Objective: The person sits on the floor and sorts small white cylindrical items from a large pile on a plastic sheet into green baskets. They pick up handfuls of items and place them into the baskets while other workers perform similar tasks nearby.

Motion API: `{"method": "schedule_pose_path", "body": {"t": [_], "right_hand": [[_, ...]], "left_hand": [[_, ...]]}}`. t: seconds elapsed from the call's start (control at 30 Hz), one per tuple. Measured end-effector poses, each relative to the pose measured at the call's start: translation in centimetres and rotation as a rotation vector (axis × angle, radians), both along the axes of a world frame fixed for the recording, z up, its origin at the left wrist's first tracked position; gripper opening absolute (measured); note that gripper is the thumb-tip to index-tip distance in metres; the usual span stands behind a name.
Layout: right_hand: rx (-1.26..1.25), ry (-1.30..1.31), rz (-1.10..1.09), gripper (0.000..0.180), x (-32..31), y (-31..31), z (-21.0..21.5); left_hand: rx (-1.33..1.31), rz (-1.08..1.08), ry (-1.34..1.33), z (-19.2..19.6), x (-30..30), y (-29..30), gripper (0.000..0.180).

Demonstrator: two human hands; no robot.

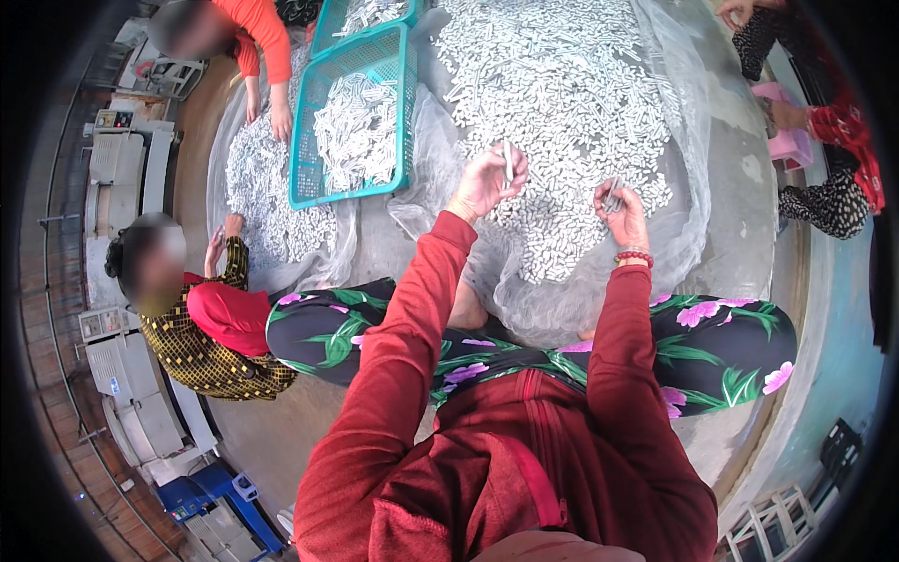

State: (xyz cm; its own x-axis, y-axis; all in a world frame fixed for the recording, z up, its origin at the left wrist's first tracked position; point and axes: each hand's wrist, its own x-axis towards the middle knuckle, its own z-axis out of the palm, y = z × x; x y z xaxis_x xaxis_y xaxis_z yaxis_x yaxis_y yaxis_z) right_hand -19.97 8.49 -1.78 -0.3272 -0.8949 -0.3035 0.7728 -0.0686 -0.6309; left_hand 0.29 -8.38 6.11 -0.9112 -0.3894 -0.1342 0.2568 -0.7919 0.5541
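A wide heap of small whitish-grey, stick-shaped pieces lies spread on a sheet of thin translucent netting in front of my crossed legs. Over the near left part of the heap, my left hand is closed, a pale stick-shaped piece pinched upright between thumb and fingers. To the right, above the heap's near right edge, my right hand has its fingers curled round one or more small greyish pieces; how many I cannot tell. A red bead bracelet circles that wrist.
Left of the heap stands a teal plastic basket holding longer whitish pieces, with another teal basket behind it. Two co-workers sit at a second heap on the left. More people sit at the right beside a pink stool. Machines line the left wall.
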Motion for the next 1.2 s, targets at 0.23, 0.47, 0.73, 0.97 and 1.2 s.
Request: {"method": "schedule_pose_path", "body": {"t": [0.23,0.47,0.73,0.97,1.2], "right_hand": [[0.751,1.378,-0.115,0.045,-2.7,-2.2,-8.6],[0.885,1.66,0.418,0.027,2.5,-5.6,-3.2],[0.807,1.344,0.341,0.042,3.3,-4.5,-4.5],[0.485,0.206,0.225,0.019,1.7,-1.7,-4.1],[0.442,0.398,0.113,0.023,2.2,-2.6,1.5]], "left_hand": [[-0.526,-0.062,-0.528,-1.4,-5.8,-1.3,0.021],[-1.842,-0.156,-1.229,-10.1,-3.7,1.1,0.02],[-0.92,0.027,-0.901,-9.4,0.1,1.3,0.014],[0.091,0.147,-0.205,-0.4,-0.6,3.0,0.019],[0.202,0.08,-0.211,-5.0,0.1,1.9,0.034]]}}
